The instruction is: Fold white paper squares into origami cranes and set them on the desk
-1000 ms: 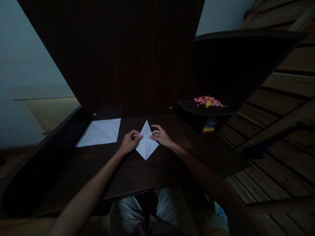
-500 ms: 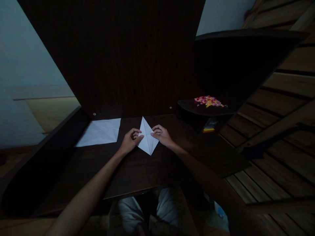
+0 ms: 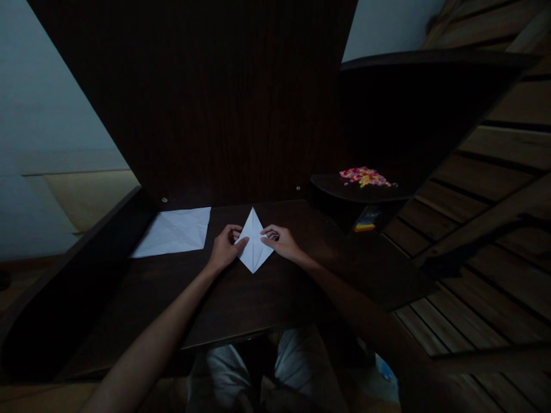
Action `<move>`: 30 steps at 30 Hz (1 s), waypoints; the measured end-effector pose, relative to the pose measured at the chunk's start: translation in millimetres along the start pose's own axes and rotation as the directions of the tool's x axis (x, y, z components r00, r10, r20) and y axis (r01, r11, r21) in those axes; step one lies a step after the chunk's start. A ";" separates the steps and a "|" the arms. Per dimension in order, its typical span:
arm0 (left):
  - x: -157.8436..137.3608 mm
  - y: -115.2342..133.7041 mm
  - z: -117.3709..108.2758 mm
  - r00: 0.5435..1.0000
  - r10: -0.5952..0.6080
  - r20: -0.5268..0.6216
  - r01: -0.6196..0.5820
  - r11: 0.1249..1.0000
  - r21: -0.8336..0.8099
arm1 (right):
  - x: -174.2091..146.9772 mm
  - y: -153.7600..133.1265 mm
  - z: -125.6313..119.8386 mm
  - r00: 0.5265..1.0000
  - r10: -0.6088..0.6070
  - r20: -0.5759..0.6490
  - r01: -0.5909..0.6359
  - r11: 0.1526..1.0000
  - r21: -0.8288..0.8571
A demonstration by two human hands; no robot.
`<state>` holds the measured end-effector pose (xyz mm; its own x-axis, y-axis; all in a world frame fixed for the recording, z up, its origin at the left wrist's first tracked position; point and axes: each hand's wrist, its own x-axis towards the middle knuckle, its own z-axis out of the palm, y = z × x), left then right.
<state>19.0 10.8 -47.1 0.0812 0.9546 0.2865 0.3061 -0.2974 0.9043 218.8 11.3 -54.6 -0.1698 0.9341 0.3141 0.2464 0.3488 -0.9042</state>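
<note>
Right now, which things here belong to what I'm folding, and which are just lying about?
In the job:
- folded white paper
- left hand and right hand, both touching it

Apparently just lying about:
- white sheet, untouched
- small colourful pieces on the shelf
- yellow item below

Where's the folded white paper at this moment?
In the head view, the folded white paper is near the middle, between the left hand and the right hand, over the dark desk and right of the flatter creased sheet.

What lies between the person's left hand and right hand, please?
In the head view, the folded white paper lies between the left hand and right hand.
</note>
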 end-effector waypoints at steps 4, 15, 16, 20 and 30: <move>-0.2 -0.3 -2.0 0.999 0.023 -0.041 -0.019 0.994 0.109 | -0.7 -1.3 0.0 1.000 -0.021 0.003 0.021 1.000 -0.007; -1.8 3.7 -5.8 0.987 0.151 0.045 -0.157 0.902 0.401 | -3.1 -7.4 -1.3 0.999 -0.021 0.030 0.024 0.997 -0.076; -1.8 3.9 -5.5 0.984 0.171 0.056 -0.179 0.896 0.407 | -3.2 -7.3 -1.2 0.999 -0.026 0.026 0.028 0.997 -0.077; -3.0 4.9 -4.3 0.957 0.287 0.037 -0.276 0.867 0.416 | -3.8 -6.5 -0.9 0.998 -0.060 0.014 0.061 0.994 -0.087; -5.9 10.9 0.1 0.936 0.300 0.185 -0.330 0.929 0.165 | -10.5 -21.5 -1.9 0.969 -0.226 0.095 0.222 0.974 0.051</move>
<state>22.0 1.9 -39.0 0.3432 0.8070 0.4806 0.4146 -0.5893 0.6934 217.1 -5.8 -37.9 -0.3114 0.8192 0.4815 0.1536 0.5434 -0.8253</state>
